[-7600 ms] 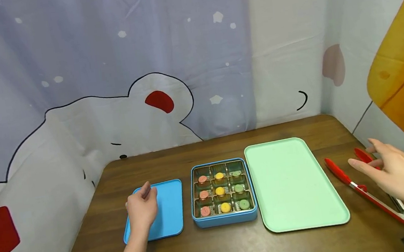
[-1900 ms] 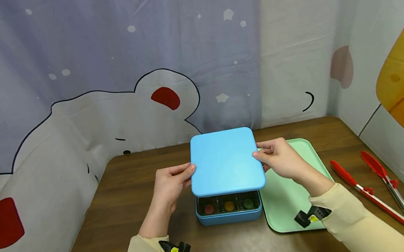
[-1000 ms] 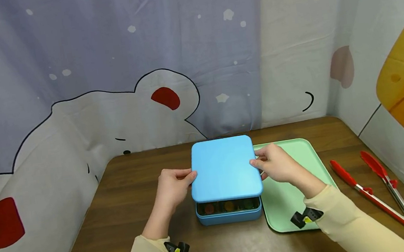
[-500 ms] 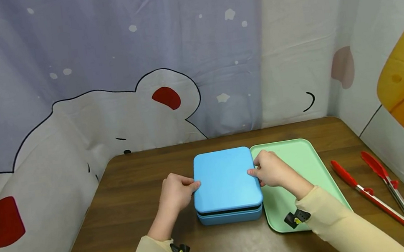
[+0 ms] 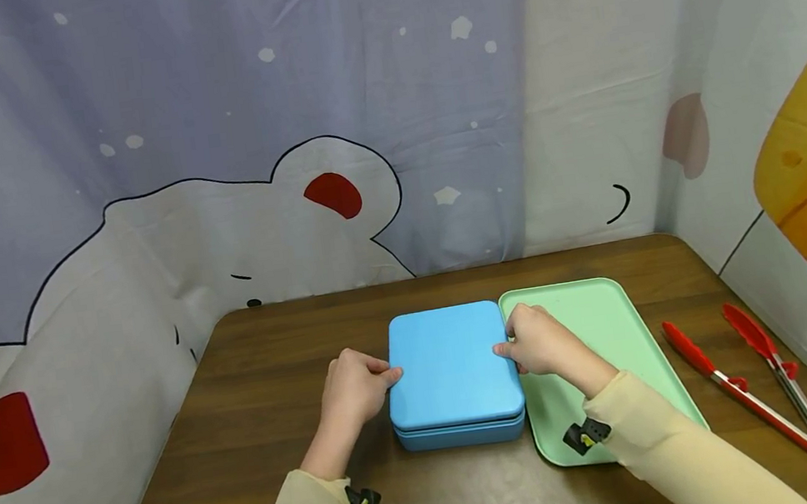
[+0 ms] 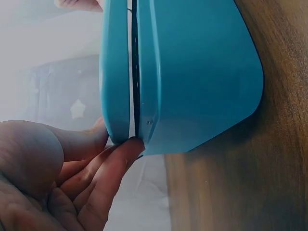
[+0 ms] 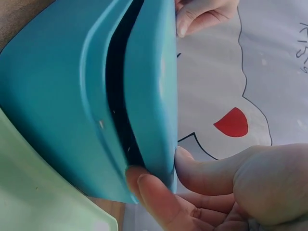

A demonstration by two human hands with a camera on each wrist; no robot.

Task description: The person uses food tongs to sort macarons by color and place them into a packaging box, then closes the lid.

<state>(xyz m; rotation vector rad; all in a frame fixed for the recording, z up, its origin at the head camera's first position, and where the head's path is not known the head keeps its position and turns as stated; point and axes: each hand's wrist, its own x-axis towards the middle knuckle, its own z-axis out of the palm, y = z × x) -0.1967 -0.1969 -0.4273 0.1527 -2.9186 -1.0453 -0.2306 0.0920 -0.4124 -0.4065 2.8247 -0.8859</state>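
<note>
A light blue lid (image 5: 451, 364) lies over the matching blue box (image 5: 460, 436) in the middle of the table, hiding what is inside. My left hand (image 5: 355, 388) pinches the lid's left edge, thumb on top and fingers beneath. On the opposite edge, my right hand (image 5: 539, 342) pinches it the same way. Both wrist views show a thin gap between the lid (image 6: 115, 72) and the box wall (image 6: 207, 72); from the right wrist, the gap under the lid (image 7: 151, 91) looks dark and wider above the box (image 7: 53, 91).
A pale green tray (image 5: 616, 352) lies flat against the box's right side, partly under my right forearm. Further right, red-tipped tongs (image 5: 765, 401) rest with their arms spread. Patterned curtains (image 5: 341, 234) hang along the table's back and sides.
Both hands have lowered the lid from above the box until it covers the compartments and their coloured pieces. Much earlier, the lid lay left of the box and my right hand was by the tongs.
</note>
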